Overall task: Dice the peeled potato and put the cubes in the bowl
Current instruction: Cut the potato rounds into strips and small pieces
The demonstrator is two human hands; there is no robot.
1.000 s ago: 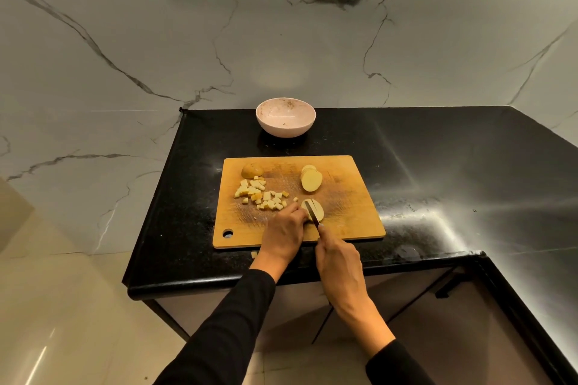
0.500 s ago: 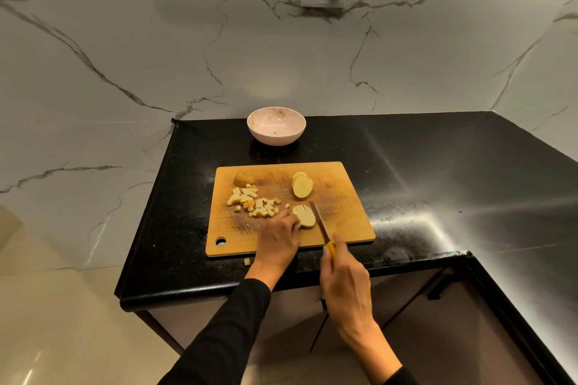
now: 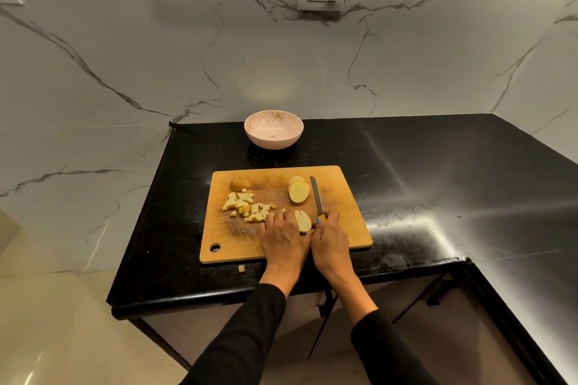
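While a potato slice with cuts in it is pinned flat under the fingers of the left hand, a yellow-handled knife is gripped by the closed right hand, its blade lying just right of the slice on the cutting board. Diced cubes are scattered left of the hands, stacked slices farther back. The bowl is seen beyond the board, with no cubes in it.

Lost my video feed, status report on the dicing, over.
Left hand steadies cut potato slice. Right hand grips knife. Cubes on board, bowl empty. Nothing blocking.
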